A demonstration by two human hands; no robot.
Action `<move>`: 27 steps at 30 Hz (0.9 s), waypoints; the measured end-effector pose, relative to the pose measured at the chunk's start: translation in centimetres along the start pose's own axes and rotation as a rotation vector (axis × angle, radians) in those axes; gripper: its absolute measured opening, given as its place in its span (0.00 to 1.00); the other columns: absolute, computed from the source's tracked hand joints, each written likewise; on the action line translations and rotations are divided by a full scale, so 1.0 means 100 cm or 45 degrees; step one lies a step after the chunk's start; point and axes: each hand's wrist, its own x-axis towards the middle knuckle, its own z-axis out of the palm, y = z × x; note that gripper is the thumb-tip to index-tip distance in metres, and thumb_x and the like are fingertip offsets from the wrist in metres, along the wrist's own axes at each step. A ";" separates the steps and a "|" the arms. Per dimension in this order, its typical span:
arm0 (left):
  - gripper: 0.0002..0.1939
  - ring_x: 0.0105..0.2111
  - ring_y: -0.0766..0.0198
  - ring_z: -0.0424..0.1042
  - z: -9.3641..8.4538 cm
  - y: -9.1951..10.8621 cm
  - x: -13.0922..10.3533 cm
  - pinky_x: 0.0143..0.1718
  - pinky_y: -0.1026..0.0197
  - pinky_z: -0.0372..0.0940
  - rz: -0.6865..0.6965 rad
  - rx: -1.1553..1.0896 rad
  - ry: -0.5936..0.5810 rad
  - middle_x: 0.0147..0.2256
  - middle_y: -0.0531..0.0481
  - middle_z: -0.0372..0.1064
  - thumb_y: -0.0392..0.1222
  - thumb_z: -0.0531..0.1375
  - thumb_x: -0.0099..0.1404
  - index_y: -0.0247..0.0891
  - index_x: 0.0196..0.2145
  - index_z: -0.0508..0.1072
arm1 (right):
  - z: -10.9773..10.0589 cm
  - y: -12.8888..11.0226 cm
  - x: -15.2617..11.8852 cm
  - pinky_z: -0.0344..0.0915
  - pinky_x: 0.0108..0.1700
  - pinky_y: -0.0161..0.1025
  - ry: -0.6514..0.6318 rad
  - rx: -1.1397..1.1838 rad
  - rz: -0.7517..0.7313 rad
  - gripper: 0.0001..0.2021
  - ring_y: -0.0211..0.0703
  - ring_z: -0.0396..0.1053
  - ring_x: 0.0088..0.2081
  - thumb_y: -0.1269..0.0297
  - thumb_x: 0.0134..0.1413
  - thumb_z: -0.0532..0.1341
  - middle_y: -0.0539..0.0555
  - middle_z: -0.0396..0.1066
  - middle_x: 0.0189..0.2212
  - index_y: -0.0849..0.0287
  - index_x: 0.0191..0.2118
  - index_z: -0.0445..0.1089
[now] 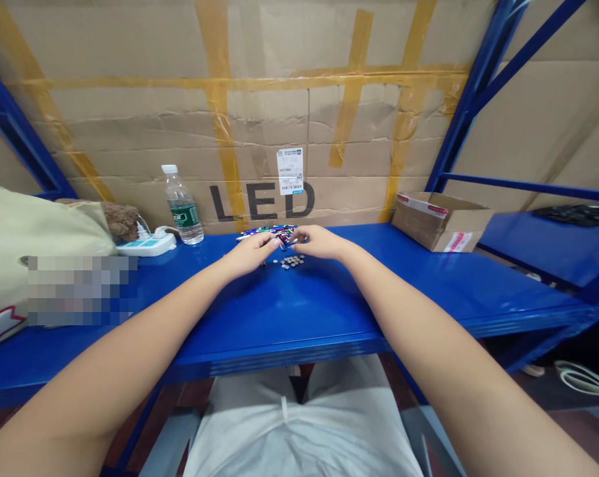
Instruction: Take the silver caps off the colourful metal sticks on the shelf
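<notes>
My left hand [256, 250] is over the blue table, its thumb and fingers closed around something small and dark that I cannot make out. Opposite it, my right hand [317, 241] has bent fingers pinched close to the same dark piece. Behind both hands lies a pile of thin, shiny, many-coloured pieces [264, 230], partly covered by the fingers. Just in front of the hands, several small round flat silvery discs [292, 262] are scattered on the table.
At the back left stand a water bottle [184, 209] and a white power strip [148, 245] with plugs. A pale bag [41, 225] lies at the far left. An open cardboard box [436, 222] sits at the right, and a large cardboard sheet [260, 132] walls off the back.
</notes>
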 end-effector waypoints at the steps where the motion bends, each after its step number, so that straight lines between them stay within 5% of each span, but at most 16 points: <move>1: 0.16 0.24 0.67 0.62 0.000 0.001 0.000 0.28 0.63 0.59 -0.014 -0.072 -0.035 0.25 0.54 0.62 0.52 0.48 0.67 0.37 0.35 0.66 | 0.002 -0.006 -0.001 0.64 0.32 0.32 0.005 0.124 -0.055 0.14 0.38 0.68 0.35 0.67 0.52 0.60 0.56 0.73 0.40 0.63 0.45 0.70; 4: 0.15 0.20 0.70 0.60 0.000 0.003 -0.001 0.24 0.66 0.57 -0.044 -0.215 -0.104 0.24 0.54 0.60 0.51 0.47 0.67 0.37 0.34 0.64 | 0.008 -0.020 -0.002 0.63 0.27 0.30 -0.044 0.317 -0.101 0.18 0.36 0.68 0.33 0.67 0.54 0.58 0.56 0.72 0.41 0.62 0.51 0.65; 14: 0.13 0.19 0.68 0.61 0.000 0.008 -0.005 0.23 0.64 0.58 -0.057 0.073 -0.007 0.23 0.53 0.64 0.47 0.47 0.67 0.37 0.39 0.66 | 0.008 -0.012 0.004 0.62 0.22 0.30 0.052 0.425 -0.016 0.07 0.33 0.65 0.24 0.71 0.54 0.57 0.51 0.69 0.27 0.63 0.39 0.69; 18: 0.13 0.18 0.68 0.60 0.002 0.011 -0.006 0.23 0.63 0.58 -0.035 0.038 -0.054 0.23 0.53 0.64 0.47 0.47 0.67 0.37 0.32 0.64 | 0.010 -0.019 0.002 0.62 0.24 0.28 0.033 0.569 -0.034 0.08 0.32 0.65 0.26 0.68 0.56 0.57 0.51 0.69 0.29 0.62 0.41 0.68; 27: 0.13 0.17 0.71 0.59 0.002 0.016 -0.007 0.19 0.66 0.54 -0.146 -0.218 -0.240 0.24 0.54 0.62 0.50 0.49 0.66 0.37 0.34 0.65 | 0.009 -0.018 0.001 0.57 0.25 0.30 -0.001 0.296 -0.102 0.11 0.31 0.57 0.23 0.61 0.58 0.55 0.48 0.65 0.26 0.62 0.37 0.69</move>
